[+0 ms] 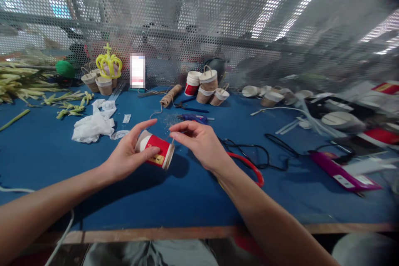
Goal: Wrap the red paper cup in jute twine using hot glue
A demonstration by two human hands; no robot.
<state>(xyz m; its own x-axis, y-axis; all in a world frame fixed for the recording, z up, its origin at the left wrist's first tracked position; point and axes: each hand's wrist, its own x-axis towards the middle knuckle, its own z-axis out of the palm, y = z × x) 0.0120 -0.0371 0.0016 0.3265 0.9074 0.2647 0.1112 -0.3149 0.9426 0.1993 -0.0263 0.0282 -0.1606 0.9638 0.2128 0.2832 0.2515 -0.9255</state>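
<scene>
My left hand (127, 156) grips a red and white paper cup (155, 150), held on its side above the blue table (174, 199), its end pointing right. My right hand (199, 141) is at the cup's right end, thumb and forefinger pinched on a thin twine (158, 110) that runs back toward a twine roll (170, 96) farther up the table. The lower rim of the cup looks wrapped in the same pale twine.
A white crumpled cloth (93, 126) lies left of my hands. Green leaf strips (70, 106) and a yellow crown (108, 64) sit far left. Finished twine-wrapped cups (208, 85) stand at the back. Black cables (258, 151), red-handled scissors (249, 166) and a purple tool (339, 172) lie right.
</scene>
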